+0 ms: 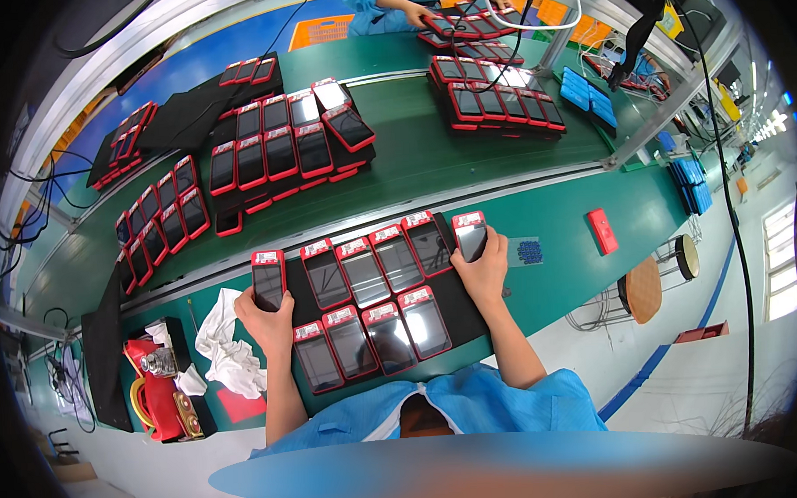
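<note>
In my left hand (266,322) is a red-edged handheld device (268,275) with a dark screen, gripped upright at the left of a black mat (464,310). My right hand (485,270) closes on a similar red-edged device (471,238) at the mat's far right corner. Two rows of these devices lie face up on the mat between my hands, among them a front-row device (387,337) and a back-row device (362,272). Each has a white label strip along its top edge. Whether either held device touches the mat I cannot tell.
Beyond a metal rail, a green belt carries stacked trays of devices (279,153) and more stacks (490,103). Crumpled white cloth (226,338) lies left, a sheet of blue dots (529,251) and a red block (602,231) right. Another person's hand (418,16) touches devices opposite.
</note>
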`<state>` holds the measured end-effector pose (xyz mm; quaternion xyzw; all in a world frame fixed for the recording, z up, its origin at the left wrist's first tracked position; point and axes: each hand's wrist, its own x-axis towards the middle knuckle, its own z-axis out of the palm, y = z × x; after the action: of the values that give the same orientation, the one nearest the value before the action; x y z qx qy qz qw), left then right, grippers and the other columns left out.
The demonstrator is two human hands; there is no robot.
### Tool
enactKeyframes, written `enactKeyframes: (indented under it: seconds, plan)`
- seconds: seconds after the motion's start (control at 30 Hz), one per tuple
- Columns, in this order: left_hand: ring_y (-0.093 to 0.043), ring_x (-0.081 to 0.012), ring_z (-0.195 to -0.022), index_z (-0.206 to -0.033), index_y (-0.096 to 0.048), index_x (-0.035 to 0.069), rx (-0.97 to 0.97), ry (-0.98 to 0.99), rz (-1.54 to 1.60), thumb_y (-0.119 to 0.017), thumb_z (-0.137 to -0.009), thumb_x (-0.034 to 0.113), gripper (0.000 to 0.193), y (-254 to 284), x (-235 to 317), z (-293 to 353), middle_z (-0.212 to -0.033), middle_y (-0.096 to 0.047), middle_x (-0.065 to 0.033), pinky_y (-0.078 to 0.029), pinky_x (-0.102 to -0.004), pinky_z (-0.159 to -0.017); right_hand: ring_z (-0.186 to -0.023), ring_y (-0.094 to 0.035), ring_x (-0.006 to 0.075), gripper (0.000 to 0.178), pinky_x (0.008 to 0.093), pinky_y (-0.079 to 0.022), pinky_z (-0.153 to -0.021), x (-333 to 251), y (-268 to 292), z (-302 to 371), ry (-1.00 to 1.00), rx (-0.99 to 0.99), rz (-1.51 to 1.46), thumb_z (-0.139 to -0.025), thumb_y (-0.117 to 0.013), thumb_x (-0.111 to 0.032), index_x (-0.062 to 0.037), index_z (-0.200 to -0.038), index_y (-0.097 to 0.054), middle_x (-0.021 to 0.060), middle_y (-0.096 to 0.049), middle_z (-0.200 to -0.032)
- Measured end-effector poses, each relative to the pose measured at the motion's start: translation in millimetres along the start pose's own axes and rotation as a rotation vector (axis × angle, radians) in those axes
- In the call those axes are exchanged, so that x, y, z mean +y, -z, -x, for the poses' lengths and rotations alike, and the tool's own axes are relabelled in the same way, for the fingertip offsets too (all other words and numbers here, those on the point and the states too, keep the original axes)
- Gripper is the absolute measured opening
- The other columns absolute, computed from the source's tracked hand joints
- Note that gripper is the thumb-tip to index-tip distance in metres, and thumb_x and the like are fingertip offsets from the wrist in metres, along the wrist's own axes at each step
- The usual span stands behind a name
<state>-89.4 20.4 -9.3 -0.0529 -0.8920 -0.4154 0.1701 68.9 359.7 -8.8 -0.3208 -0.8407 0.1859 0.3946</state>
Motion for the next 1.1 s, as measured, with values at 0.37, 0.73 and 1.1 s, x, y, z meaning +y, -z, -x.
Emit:
enactKeyframes:
  seconds: [0.37, 0.73, 1.1]
  plan:
    - [-0.056, -0.0338, -0.102, -0.114, -0.056, -0.006, 0.037, -0.072, -0.035, -0.084, -0.070, 0.017, 0.057, 0.9, 1.5, -0.2, -0.108, -0.057, -0.0186, -0.046, -0.0418, -0.091, -0.097, -0.061, 0.0399, 0.070, 0.0469, -0.054, -0.079, -0.9, 0.9, 0.0, 0.010, -0.003, 0.010, -0.068, -0.082, -0.020, 0.0006, -0.127, -0.051, 0.0197, -0.054, -0.112]
    - [-0.052, -0.0348, -0.105, -0.114, -0.055, -0.005, 0.045, -0.066, -0.018, -0.085, -0.068, 0.016, 0.059, -1.5, -3.6, -1.1, -0.108, -0.055, -0.0182, -0.043, -0.0442, -0.092, -0.096, -0.061, 0.0395, 0.069, 0.0466, -0.054, -0.078, -2.2, 0.3, -0.5, -0.003, 0.009, 0.015, -0.067, -0.081, -0.019, 0.0001, -0.126, -0.051, 0.0190, -0.054, -0.111]
    - [-0.052, -0.0354, -0.106, -0.113, -0.055, -0.005, 0.023, -0.055, -0.024, -0.084, -0.068, 0.016, 0.058, -0.5, -0.9, -0.2, -0.108, -0.055, -0.0184, -0.043, -0.0445, -0.093, -0.094, -0.061, 0.0403, 0.071, 0.0470, -0.054, -0.076, -0.9, 0.4, 0.1, 0.009, 0.002, 0.056, -0.065, -0.082, -0.018, 0.0030, -0.125, -0.050, 0.0198, -0.053, -0.109]
